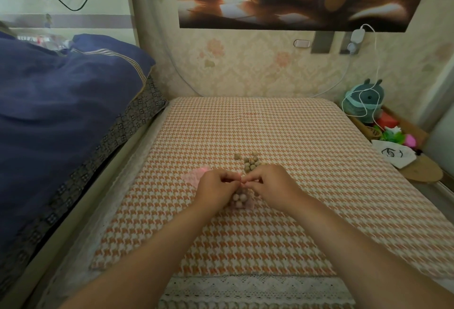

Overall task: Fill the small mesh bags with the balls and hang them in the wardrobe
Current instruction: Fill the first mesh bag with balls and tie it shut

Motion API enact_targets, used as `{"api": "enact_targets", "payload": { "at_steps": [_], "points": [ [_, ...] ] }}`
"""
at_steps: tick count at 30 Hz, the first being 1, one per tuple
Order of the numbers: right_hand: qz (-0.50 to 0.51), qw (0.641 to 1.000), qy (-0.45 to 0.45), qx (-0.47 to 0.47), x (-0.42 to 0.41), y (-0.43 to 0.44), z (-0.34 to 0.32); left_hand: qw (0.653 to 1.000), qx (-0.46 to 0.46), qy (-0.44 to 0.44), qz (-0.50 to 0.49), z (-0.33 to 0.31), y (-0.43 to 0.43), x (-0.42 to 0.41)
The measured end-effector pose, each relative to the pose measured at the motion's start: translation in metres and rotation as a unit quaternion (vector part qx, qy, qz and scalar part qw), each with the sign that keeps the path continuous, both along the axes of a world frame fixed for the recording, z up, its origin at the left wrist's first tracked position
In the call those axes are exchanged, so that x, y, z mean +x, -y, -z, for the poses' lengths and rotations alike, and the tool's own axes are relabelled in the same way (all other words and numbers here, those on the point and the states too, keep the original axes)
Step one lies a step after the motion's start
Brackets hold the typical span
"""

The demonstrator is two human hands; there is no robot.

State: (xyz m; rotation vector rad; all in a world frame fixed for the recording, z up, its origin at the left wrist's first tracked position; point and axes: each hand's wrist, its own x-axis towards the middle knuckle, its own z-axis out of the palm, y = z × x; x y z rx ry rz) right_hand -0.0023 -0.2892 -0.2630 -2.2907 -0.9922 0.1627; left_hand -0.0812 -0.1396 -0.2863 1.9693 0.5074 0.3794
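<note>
both hands meet over an orange-and-white houndstooth mat spread on the bed. the left hand and the right hand each pinch the top of a small sheer pink mesh bag between fingers and thumb – fingers curled tight on the gathered mouth, fingertips nearly touching. the bag rests on the mat just under the hands, holding a cluster of small round beige wooden balls. a loose pile of the same beige balls lies on the mat just beyond the hands. a second pink mesh bag lies flat beside the left hand. a white drawstring pouch with a black drawing sits off the mat's right edge – no readable writing on it.
</note>
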Motion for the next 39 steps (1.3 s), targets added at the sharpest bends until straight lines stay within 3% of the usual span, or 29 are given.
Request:
{"api": "enact_targets", "payload": {
  "at_steps": [4, 8, 10, 15, 21, 28, 39],
  "points": [
    [-0.005, 0.998, 0.065, -0.027, 0.001, 0.002, -0.002, 0.999, 0.039, 0.006, -0.005, 0.000, 0.007, 0.004],
    [-0.049, 0.985, 0.159, -0.037, 0.006, 0.003, -0.008, 1.000, -0.006, 0.017, -0.008, -0.007, 0.014, 0.004],
    [-0.069, 0.984, 0.159, -0.027, 0.011, 0.002, -0.008, 1.000, -0.011, 0.017, 0.003, -0.009, 0.015, 0.003],
    [-0.070, 0.997, 0.022, 0.032, 0.018, 0.002, -0.006, 0.998, -0.035, 0.027, 0.041, -0.011, 0.012, -0.002],
    [0.016, 0.990, -0.103, 0.099, 0.016, -0.001, -0.002, 0.996, -0.058, 0.036, 0.054, -0.012, 0.015, -0.005],
    [0.173, 0.929, -0.287, 0.158, 0.002, -0.012, 0.003, 0.998, -0.003, 0.052, 0.034, -0.006, 0.018, -0.005],
    [0.082, 0.988, -0.125, 0.039, 0.001, -0.003, -0.004, 0.999, 0.017, 0.042, 0.028, -0.010, 0.019, -0.009]
  ]
}}
